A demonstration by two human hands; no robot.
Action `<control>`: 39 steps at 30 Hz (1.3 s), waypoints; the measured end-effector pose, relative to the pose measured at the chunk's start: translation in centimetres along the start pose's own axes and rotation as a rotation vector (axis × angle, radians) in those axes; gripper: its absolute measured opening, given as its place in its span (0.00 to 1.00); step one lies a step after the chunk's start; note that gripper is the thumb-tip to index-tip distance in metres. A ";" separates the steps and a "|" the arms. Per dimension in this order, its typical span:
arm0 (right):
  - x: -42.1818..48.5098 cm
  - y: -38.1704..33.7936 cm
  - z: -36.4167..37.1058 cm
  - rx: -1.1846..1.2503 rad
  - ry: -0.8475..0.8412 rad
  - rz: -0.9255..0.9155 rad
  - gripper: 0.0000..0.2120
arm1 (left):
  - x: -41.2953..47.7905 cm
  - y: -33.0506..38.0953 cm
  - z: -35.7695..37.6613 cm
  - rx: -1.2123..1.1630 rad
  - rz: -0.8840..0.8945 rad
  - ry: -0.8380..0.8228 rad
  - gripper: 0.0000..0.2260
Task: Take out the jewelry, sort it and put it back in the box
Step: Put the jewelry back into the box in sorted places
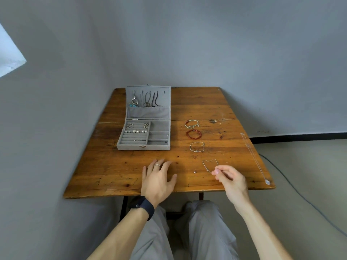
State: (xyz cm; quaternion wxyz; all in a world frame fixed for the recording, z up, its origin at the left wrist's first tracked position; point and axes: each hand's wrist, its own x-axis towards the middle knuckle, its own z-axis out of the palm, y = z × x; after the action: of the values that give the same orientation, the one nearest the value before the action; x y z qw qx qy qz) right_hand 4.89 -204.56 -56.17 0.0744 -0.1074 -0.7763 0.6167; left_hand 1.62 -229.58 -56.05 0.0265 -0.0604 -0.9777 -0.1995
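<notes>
Two hands are over the bench [112, 166]. The right hand [231, 180] pinches the near end of a thin chain [206, 167] between thumb and forefinger, and the rest of the chain lies looped on the wood just beyond the fingers. The left hand [157, 178] rests flat, fingers spread, holding nothing. The open box [143, 147] sits farther back on the left, with three bracelets [187, 134] in a row to its right.
</notes>
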 end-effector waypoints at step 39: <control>1.9 -6.2 10.3 -0.414 -0.211 -0.277 0.07 | 2.5 -15.1 -7.8 -0.218 -0.292 0.394 0.07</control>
State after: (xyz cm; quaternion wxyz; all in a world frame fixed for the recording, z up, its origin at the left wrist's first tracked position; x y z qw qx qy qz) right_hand 0.09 -215.07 -52.53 0.0530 0.0519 -0.8967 0.4363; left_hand -2.61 -246.20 -54.52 0.1805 0.1188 -0.9247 -0.3134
